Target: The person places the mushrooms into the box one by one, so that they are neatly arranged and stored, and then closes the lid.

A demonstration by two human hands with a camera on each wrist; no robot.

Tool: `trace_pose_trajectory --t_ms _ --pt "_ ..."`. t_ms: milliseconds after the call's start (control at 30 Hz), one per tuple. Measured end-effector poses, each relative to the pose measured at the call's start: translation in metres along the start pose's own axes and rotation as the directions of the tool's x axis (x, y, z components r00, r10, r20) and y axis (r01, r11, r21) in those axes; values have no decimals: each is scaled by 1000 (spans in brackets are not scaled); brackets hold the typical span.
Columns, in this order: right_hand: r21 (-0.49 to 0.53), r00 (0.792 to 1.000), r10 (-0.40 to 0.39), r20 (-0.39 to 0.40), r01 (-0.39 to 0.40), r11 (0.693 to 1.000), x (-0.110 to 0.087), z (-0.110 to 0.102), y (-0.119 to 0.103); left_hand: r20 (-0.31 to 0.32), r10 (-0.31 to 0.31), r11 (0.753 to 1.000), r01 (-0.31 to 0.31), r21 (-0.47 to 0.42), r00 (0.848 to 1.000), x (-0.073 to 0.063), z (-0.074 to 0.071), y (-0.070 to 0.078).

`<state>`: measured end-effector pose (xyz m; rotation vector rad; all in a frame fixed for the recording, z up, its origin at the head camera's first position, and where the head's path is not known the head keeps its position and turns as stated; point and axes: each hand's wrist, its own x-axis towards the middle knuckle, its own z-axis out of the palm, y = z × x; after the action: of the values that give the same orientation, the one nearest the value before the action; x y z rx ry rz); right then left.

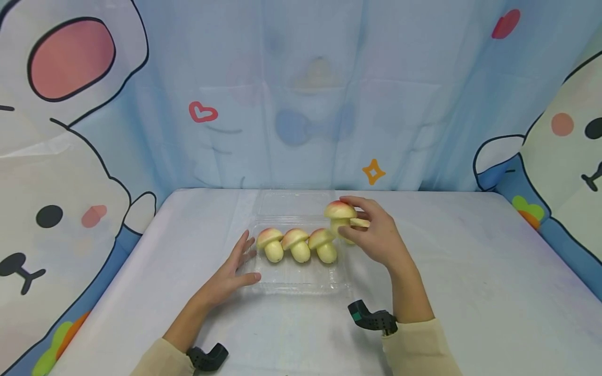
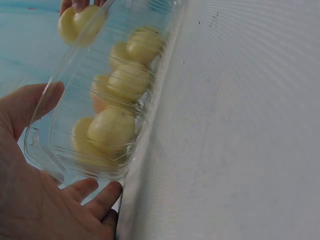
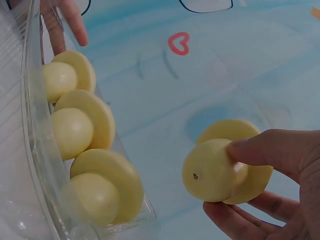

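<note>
A clear plastic box (image 1: pixel 301 286) with its lid (image 1: pixel 296 201) folded back lies on the table. Inside it, three toy mushrooms (image 1: pixel 296 245), pale yellow with reddish cap tops, form a row and lean against each other. My right hand (image 1: pixel 376 235) pinches another toy mushroom (image 1: pixel 339 211) above the box's right side, thumb on its stem in the right wrist view. A pale yellow piece (image 1: pixel 360 223) shows between those fingers; whether it is separate, I cannot tell. Around the box's left side, my left hand (image 1: pixel 235 269) spreads its thumb and fingers, close to the wall.
A white-covered table (image 1: pixel 470 271) extends on both sides of the box. Behind it hangs a light blue cartoon curtain (image 1: pixel 301 104). Each wrist wears a black device (image 1: pixel 373 318) near a beige sleeve (image 1: pixel 418 347).
</note>
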<state>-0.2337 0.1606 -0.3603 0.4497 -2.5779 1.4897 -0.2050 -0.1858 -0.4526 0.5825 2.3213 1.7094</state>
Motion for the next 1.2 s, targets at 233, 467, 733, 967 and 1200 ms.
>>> trace_pose_trajectory --t_ms 233,467,733,967,1200 --pt "14 999 -14 31 13 1000 1 5 -3 0 7 1000 -7 -9 1000 0 0 0" --pt "20 997 -53 52 52 998 0 9 -5 0 2 1000 -2 10 1000 0 0 2" --pt "-19 995 -68 69 70 997 2 13 -7 1 2 1000 -2 16 1000 -1 0 1" --pt "-22 994 -71 88 73 997 2 18 -8 1 2 1000 -2 -5 1000 0 0 0" --pt "-40 990 -74 116 79 996 2 24 -9 6 1 1000 -1 -1 1000 0 -1 0"
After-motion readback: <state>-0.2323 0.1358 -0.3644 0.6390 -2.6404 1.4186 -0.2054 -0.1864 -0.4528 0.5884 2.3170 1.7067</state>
